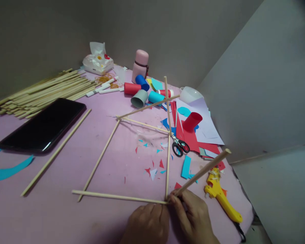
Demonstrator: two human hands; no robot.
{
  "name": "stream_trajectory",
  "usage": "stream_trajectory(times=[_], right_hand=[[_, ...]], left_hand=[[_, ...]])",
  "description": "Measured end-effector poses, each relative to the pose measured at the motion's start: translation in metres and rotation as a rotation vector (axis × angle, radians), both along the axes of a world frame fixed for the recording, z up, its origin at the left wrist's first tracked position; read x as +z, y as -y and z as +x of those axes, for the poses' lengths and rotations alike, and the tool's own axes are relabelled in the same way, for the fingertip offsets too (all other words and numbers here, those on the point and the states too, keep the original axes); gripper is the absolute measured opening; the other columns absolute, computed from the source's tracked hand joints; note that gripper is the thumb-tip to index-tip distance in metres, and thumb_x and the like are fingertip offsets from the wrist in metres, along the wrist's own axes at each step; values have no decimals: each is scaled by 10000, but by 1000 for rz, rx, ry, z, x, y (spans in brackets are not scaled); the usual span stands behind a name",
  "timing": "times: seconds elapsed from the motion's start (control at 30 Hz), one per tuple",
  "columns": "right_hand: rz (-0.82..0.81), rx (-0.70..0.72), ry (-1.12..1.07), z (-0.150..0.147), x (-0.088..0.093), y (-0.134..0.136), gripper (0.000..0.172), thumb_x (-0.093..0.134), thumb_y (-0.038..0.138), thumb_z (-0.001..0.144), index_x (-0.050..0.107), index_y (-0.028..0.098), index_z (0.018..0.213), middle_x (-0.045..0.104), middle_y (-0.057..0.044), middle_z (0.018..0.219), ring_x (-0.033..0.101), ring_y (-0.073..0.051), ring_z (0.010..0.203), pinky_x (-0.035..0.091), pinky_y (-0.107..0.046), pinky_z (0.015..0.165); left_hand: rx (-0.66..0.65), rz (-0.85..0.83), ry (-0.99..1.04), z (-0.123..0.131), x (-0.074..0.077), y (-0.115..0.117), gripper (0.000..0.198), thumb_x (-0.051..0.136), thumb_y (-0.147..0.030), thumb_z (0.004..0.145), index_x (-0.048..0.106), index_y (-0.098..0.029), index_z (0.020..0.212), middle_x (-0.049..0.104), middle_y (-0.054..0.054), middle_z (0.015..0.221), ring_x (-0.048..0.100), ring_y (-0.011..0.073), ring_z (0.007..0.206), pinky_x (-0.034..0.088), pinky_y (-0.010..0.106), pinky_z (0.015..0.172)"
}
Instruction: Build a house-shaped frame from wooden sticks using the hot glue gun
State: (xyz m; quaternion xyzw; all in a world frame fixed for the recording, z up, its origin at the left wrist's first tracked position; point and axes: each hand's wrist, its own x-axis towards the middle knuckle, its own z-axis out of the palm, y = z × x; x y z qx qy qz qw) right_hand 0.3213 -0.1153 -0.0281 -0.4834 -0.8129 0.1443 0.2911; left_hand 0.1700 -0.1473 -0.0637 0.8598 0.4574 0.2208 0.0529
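Observation:
A four-sided frame of thin wooden sticks (101, 154) lies on the pink table, with two more sticks rising at a slant from its far corners. At the near right corner, my right hand (193, 217) pinches the foot of another wooden stick (203, 172), which leans up to the right. Its foot meets the corner, though my fingers cover the joint. My left hand (148, 223) is closed beside it, knuckles up, at the right end of the near stick (117, 196); its fingertips are mostly hidden.
A yellow glue gun (225, 201) lies at right, with black-handled scissors (179, 146) beyond the frame. Paper scraps (154, 173) and paper tubes (139, 98) are scattered about. At left are a black phone (44, 125), a loose stick (57, 152) and a stick pile (48, 89). A pink flask (139, 66) stands behind.

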Motion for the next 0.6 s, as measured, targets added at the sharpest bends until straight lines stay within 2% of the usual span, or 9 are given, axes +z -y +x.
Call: stream_trajectory(times=[0.43,0.6], right_hand=[[-73,-4,-47,-1,1,-1,125,463,198,901,585,189,878,661,-14,702,632,-139,623,479,-208,574],[-101,-27,-35,-2,1,-1,153,449,210,908,590,193,855,664,-16,681,634,-145,602,477,-207,538]], left_hand=[[46,74,90,1,-4,-2,272,434,0,757,518,-204,915,652,-30,694,627,166,579,466,279,535],[37,83,77,0,-6,-3,276,414,-14,785,535,-193,956,663,-20,707,635,170,585,482,282,532]])
